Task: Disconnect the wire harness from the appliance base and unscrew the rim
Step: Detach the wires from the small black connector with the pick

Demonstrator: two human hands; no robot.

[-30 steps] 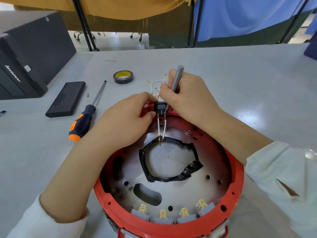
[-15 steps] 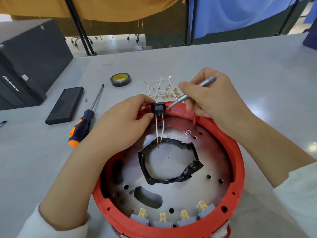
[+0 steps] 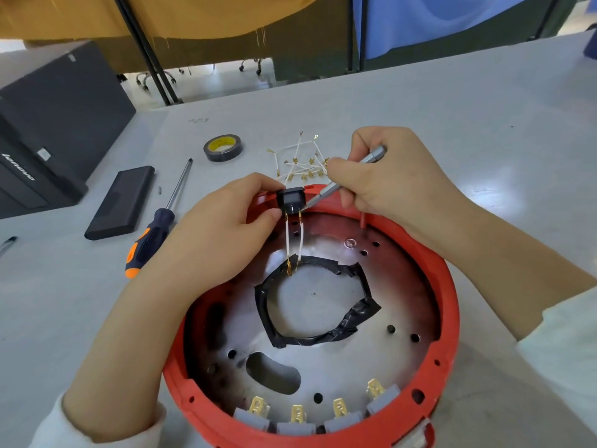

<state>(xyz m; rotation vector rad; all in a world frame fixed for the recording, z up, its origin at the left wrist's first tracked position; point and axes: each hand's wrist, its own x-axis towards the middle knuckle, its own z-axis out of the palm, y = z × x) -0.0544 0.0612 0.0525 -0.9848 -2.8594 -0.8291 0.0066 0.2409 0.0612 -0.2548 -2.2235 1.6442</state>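
The appliance base [image 3: 371, 344] is a metal plate inside a round red rim [image 3: 450, 305], lying on the table before me. At the rim's far edge my left hand [image 3: 223, 231] pinches a small black switch [image 3: 291, 199]. Two white wires [image 3: 294, 242] hang from the switch down to a ring of black tape [image 3: 365, 310]. My right hand [image 3: 387, 182] grips a thin silver screwdriver [image 3: 345, 179], its tip at the switch's right side. A loose bundle of white wires with brass terminals [image 3: 302, 160] lies on the table just beyond the rim.
An orange-and-black screwdriver [image 3: 155, 231] lies left of the base, beside a flat black box [image 3: 121, 202]. A roll of black tape [image 3: 223, 147] sits farther back. A black computer case [image 3: 48, 124] stands at the far left. Grey terminal blocks [image 3: 323, 418] line the near rim.
My right hand has tilted the silver screwdriver from upright to slanting and shifted right, its tip now at the switch's side. The loose wire bundle behind is now uncovered. My left hand stays on the switch.
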